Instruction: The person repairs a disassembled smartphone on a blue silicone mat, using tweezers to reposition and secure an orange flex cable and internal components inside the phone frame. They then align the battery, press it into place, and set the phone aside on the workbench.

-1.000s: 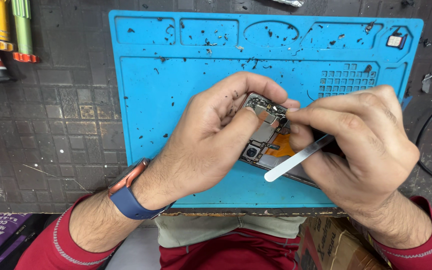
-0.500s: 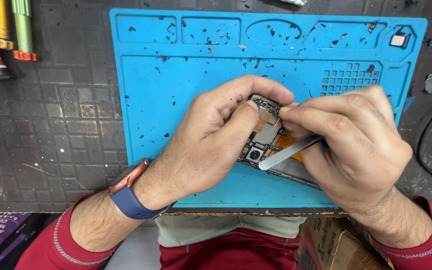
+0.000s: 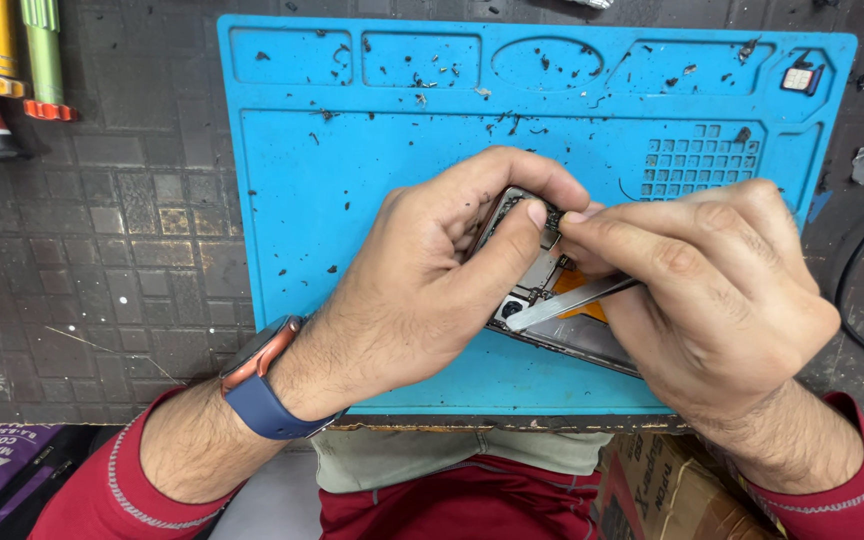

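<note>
My left hand [image 3: 422, 290] is curling over the opened phone [image 3: 552, 300], gripping it on the blue mat [image 3: 352, 150]; my right hand [image 3: 712, 290] is pinching a flat tool [image 3: 562, 302] against it.

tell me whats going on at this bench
A person is working on an opened phone that lies on a blue repair mat. The left hand steadies the phone's top end, thumb pressed on its insides. The right hand holds a flat silver pry tool across the phone's insides. Screwdrivers lie at the bench's upper left.
</note>
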### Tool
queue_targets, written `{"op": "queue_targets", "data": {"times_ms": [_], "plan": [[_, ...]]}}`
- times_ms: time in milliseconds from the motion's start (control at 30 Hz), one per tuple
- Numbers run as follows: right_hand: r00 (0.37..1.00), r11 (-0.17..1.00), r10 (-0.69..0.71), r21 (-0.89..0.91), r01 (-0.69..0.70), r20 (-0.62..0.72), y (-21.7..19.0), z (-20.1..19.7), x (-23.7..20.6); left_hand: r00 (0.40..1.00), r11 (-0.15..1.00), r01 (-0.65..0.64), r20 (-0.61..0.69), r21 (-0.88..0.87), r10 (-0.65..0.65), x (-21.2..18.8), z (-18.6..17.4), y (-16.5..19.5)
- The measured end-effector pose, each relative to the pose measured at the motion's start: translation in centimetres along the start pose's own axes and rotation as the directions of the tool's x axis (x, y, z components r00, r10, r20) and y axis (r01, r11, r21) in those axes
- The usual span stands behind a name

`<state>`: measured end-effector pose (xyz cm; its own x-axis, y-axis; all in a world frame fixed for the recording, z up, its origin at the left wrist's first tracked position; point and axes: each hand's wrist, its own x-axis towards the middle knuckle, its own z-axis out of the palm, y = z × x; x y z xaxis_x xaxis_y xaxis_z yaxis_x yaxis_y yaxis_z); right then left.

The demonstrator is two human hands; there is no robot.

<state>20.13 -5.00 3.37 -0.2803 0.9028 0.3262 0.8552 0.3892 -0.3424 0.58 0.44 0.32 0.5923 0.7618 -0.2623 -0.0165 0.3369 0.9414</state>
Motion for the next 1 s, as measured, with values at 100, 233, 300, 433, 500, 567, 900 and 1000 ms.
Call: {"op": "queue_targets", "data": {"times_ms": [100, 233, 300, 433, 500, 567, 900, 1000], "plan": [[1.000, 1.000, 0.006, 0.027, -0.006, -0.008, 0.2, 0.0, -0.1, 1.000, 1.000, -0.008, -0.005, 0.010, 0.008, 0.1, 0.0, 0.0], [0.957, 0.929, 0.290, 0.244, -0.277, -0.018, 0.9, -0.6, -1.4, 0.998, 0.997, -0.068, -0.010, -0.042, 0.067, 0.3, 0.1, -0.3], [0.892, 0.770, 0.452, 0.504, -0.391, 0.002, 2.2, -1.2, -2.2, 0.998, 0.997, -0.065, -0.024, -0.040, 0.064, 0.3, 0.0, -0.5], [0.821, 0.406, 0.570, 0.856, -0.320, 0.036, 5.3, -1.2, -4.0, 0.998, 0.997, -0.048, -0.046, -0.065, 0.045, 0.3, -0.3, -0.6], [0.816, 0.369, 0.576, 0.878, -0.305, 0.041, 6.2, -1.3, -4.9, 0.997, 0.994, -0.058, -0.048, -0.096, 0.053, 0.5, -0.5, -0.6], [0.824, 0.376, 0.565, 0.872, -0.312, 0.052, 6.9, -1.4, -5.4, 0.997, 0.995, -0.048, -0.066, -0.091, 0.042, 0.6, -0.6, -0.6], [0.944, 0.662, 0.220, 0.673, -0.331, 0.247, 7.6, -3.7, -4.4, 0.995, 0.994, -0.031, -0.100, -0.101, 0.021, 0.7, -0.9, -0.5], [0.946, 0.811, 0.098, 0.526, -0.256, 0.309, 7.5, -4.2, -3.4, 0.994, 0.995, -0.036, -0.102, -0.093, 0.026, 0.7, -0.9, -0.4]]}}
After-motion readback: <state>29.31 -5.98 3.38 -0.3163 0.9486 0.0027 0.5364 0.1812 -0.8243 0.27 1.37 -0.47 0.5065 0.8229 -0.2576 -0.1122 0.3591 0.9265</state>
